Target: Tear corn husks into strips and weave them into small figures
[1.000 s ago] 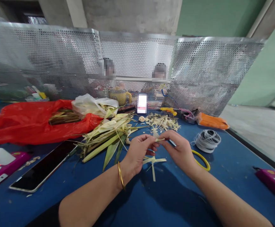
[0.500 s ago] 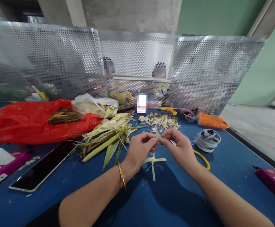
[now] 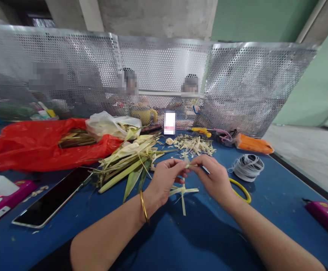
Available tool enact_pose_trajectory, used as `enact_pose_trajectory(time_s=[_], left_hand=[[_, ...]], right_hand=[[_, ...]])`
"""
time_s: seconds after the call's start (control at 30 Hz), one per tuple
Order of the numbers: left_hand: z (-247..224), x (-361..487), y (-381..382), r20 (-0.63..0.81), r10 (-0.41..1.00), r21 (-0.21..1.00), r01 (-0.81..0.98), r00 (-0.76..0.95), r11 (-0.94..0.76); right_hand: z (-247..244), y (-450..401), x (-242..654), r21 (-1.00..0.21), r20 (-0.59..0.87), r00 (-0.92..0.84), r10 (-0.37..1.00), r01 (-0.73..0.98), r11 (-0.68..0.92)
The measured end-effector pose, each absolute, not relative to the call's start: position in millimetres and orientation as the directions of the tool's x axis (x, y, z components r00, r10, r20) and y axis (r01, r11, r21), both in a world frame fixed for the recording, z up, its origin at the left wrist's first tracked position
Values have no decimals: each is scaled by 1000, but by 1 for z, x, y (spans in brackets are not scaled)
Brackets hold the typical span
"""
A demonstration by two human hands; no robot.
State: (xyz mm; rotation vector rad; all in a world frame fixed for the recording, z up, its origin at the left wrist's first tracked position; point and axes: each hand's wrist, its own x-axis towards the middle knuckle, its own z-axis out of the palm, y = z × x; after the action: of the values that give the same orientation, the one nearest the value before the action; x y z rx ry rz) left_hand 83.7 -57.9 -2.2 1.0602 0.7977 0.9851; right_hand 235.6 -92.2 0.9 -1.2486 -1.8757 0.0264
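Observation:
My left hand (image 3: 166, 178) pinches a small piece of pale corn husk (image 3: 186, 160) between thumb and fingertips. From the other side my right hand (image 3: 213, 178) grips a narrow end of the same piece, thumb against forefinger. On the blue table just below lies a cross of pale husk strips (image 3: 183, 191), partly behind my left fingers. A pile of long green and cream husks (image 3: 130, 162) is to the left of my hands. Beyond my fingertips are shredded husk scraps (image 3: 196, 145).
Left are a red plastic bag (image 3: 39, 146), a dark phone (image 3: 52, 199) and a purple power strip (image 3: 14, 201). Right are a ball of grey cord (image 3: 248, 167), a yellow ring (image 3: 241, 191) and an orange packet (image 3: 253, 144). A perforated metal screen (image 3: 164, 71) stands behind, with people beyond.
The husk piece has turned between my fingertips and its narrow end now points to my right hand. My right fingers have closed on that end. Both hands stay in nearly the same place.

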Motion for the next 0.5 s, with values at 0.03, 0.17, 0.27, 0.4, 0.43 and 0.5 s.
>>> enact_pose_trajectory(time_s=[0.03,0.17,0.27,0.4,0.43,0.5], left_hand=[[-2,84,-58,-58,933,955,-252,356,156],[-1,84,-59,15,948,976,-211,319,55],[-2,85,-59,90,948,986,-160,305,-42],[-5,85,-58,154,932,987,-85,327,-134],[-5,84,-58,158,931,987,-68,330,-144],[-5,84,-57,158,931,987,-39,329,-153]], right_hand=[[1,-92,235,-483,619,-108,778,729,486],[0,-91,233,-657,551,-10,834,611,441],[-1,-90,233,-765,506,60,860,492,416],[-1,-89,233,-828,432,71,899,426,364],[0,-89,233,-836,418,64,906,417,356],[1,-88,233,-847,402,51,914,401,350]])
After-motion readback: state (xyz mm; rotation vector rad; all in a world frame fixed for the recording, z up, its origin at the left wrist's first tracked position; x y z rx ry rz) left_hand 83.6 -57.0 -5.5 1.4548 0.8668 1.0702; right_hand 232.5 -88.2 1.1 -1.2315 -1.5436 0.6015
